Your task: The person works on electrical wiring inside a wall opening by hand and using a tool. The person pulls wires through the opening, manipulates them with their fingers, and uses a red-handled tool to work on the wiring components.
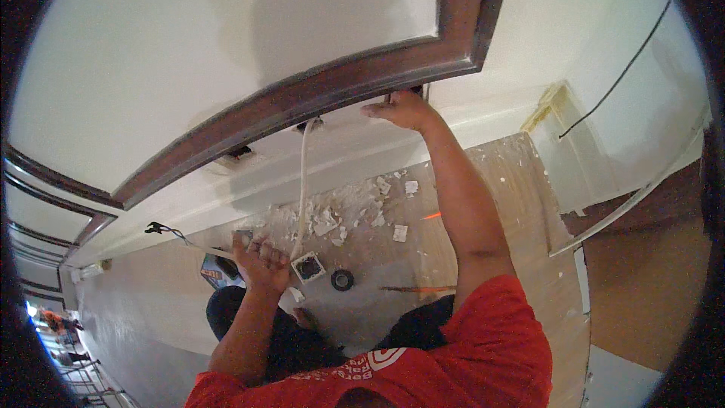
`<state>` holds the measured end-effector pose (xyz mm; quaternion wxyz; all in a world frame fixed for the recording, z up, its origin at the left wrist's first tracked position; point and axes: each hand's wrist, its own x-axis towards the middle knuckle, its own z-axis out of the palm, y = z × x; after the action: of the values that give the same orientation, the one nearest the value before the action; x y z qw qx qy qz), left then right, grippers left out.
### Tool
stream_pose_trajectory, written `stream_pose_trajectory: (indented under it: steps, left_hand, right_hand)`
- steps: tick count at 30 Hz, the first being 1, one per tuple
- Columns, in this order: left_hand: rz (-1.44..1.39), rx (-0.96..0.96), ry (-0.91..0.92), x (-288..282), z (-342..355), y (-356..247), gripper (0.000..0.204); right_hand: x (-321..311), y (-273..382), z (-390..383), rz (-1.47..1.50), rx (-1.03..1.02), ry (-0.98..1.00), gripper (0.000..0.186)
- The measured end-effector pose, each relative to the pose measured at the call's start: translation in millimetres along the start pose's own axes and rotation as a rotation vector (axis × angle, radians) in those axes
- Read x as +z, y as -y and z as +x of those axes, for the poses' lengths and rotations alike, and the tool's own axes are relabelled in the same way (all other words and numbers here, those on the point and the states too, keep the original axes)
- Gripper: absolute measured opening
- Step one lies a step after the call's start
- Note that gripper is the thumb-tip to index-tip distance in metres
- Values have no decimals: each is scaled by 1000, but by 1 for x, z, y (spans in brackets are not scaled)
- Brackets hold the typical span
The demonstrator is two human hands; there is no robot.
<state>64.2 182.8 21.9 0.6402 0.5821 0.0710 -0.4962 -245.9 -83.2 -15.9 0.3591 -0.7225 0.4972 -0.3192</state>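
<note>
The red short-sleeved shirt (pixel 468 355) is nearest, and from it the right hand (pixel 400 109) is pressed open-palmed beside the dark wall opening (pixel 408 93), while the left hand (pixel 260 261) is curled around the hanging white cable (pixel 303 181), best fed steadily, unkinked.

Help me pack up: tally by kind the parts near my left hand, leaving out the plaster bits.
White cable: 1
Square white box: 1
Black ring-shaped roll: 1
Blue and orange packet: 1
Total: 4
</note>
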Motion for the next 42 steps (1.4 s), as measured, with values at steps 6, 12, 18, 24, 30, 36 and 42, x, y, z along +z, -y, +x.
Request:
stream_pose_trajectory:
  steps: [6, 12, 18, 24, 30, 36, 42]
  left_hand:
    - [15, 180, 164, -1, -10, -13, 64]
    - [257, 265, 340, 10, -46, -31, 64]
    - [307, 80, 545, 44, -80, 10, 36]
    - [958, 923, 828, 93, -75, 86, 41]
    - [769, 1500, 1027, 85, -25, 72, 51]
    - [258, 560, 688, 135, 37, 77, 27]
    - [120, 194, 631, 144, 59, 113, 25]
  right_hand:
    - [-6, 18, -23, -148, -29, -162, 61]
    - [-29, 117, -79, -425, -68, -104, 39]
    - [25, 205, -142, 231, -576, 151, 32]
    - [6, 232, -170, 432, -145, 23, 25]
    - [-18, 174, -182, 419, -123, -484, 36]
    - [-35, 153, -191, 179, -123, -334, 40]
    - [-4, 174, -169, -76, -318, -112, 30]
